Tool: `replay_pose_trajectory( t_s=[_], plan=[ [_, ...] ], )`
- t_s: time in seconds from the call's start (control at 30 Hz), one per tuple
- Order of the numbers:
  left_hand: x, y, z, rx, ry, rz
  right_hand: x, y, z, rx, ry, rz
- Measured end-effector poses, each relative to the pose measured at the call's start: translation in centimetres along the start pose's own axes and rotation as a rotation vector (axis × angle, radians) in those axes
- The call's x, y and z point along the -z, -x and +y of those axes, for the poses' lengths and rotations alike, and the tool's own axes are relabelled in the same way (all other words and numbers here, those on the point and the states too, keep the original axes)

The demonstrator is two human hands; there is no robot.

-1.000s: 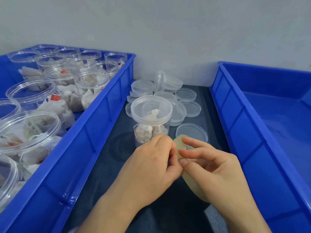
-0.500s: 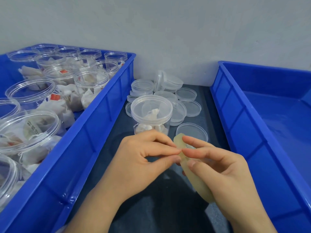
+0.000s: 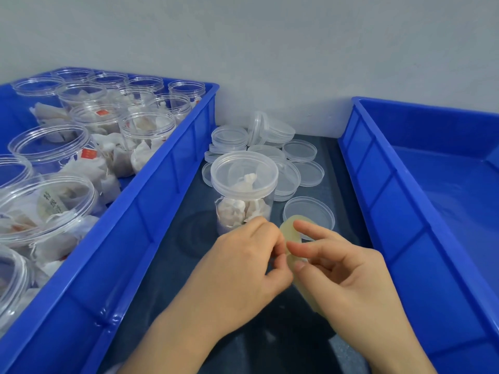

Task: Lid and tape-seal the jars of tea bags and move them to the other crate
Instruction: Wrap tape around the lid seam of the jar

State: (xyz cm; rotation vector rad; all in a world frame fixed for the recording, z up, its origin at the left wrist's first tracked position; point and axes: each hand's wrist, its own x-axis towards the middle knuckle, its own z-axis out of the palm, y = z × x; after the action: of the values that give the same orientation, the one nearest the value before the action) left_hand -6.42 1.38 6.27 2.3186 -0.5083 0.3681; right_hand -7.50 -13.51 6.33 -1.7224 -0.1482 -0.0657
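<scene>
A clear jar of tea bags point(image 3: 243, 201) with its lid point(image 3: 244, 174) on stands on the dark table between two blue crates. Just in front of it my right hand point(image 3: 348, 282) holds a yellowish roll of clear tape point(image 3: 290, 229). My left hand point(image 3: 243, 268) pinches at the roll's edge with curled fingertips, right against the right hand's fingers. The left crate point(image 3: 167, 190) holds several open jars of tea bags point(image 3: 147, 136). Nothing lies in the right crate point(image 3: 399, 201).
A pile of loose clear lids point(image 3: 272, 147) lies behind the jar against the grey wall. One single lid point(image 3: 310, 211) sits right of the jar, close to the tape roll. Both crate walls flank the narrow strip of table.
My left hand's fingers have curled tighter and moved back against the tape roll's edge after briefly reaching flat across it. The jar and my right hand have stayed in place.
</scene>
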Motion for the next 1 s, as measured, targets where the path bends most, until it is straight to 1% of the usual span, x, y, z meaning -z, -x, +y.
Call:
replay_pose_trajectory(
  t_s=[0.1,0.2,0.23,0.3,0.33,0.37,0.4,0.43,0.5,0.53,0.67,0.87,1.0],
  plan=[
    [-0.4,0.2,0.4,0.041,-0.003,-0.034,0.1,0.0,0.1,0.000,0.066,-0.009],
    [-0.6,0.1,0.5,0.096,-0.004,-0.026,0.1,0.1,-0.2,0.014,0.023,0.000],
    [-0.4,-0.1,0.3,0.127,0.003,0.009,0.1,0.1,-0.4,0.007,-0.020,-0.004],
    [0.2,-0.5,-0.5,0.177,0.032,0.167,0.2,0.3,-0.5,-0.015,-0.111,-0.016],
    [0.6,-0.6,-0.9,0.177,0.091,0.247,0.2,0.3,-0.5,-0.016,-0.136,-0.017],
    [1.0,-0.7,-1.3,0.145,0.168,0.292,0.4,0.4,-0.5,-0.015,-0.150,-0.016],
    [1.3,-0.6,-1.4,0.076,0.230,0.283,0.5,0.4,-0.6,-0.017,-0.172,-0.013],
    [1.4,-0.5,-1.3,-0.019,0.261,0.234,0.6,0.3,-0.6,-0.019,-0.196,-0.010],
    [1.4,-0.2,-1.1,-0.182,0.241,0.138,0.6,0.4,-0.7,-0.021,-0.256,-0.008],
    [1.3,-0.2,-1.1,-0.214,0.233,0.115,0.7,0.4,-0.8,-0.024,-0.281,-0.007],
    [1.4,-0.2,-1.1,-0.198,0.270,0.146,0.7,0.6,-1.1,-0.035,-0.309,-0.014],
    [1.2,-0.2,-0.9,-0.210,0.179,0.195,0.4,0.7,-1.2,-0.067,-0.303,-0.013],
    [1.3,-0.1,-0.9,-0.193,0.196,0.173,0.4,0.7,-1.3,-0.055,-0.286,-0.011]
  ],
)
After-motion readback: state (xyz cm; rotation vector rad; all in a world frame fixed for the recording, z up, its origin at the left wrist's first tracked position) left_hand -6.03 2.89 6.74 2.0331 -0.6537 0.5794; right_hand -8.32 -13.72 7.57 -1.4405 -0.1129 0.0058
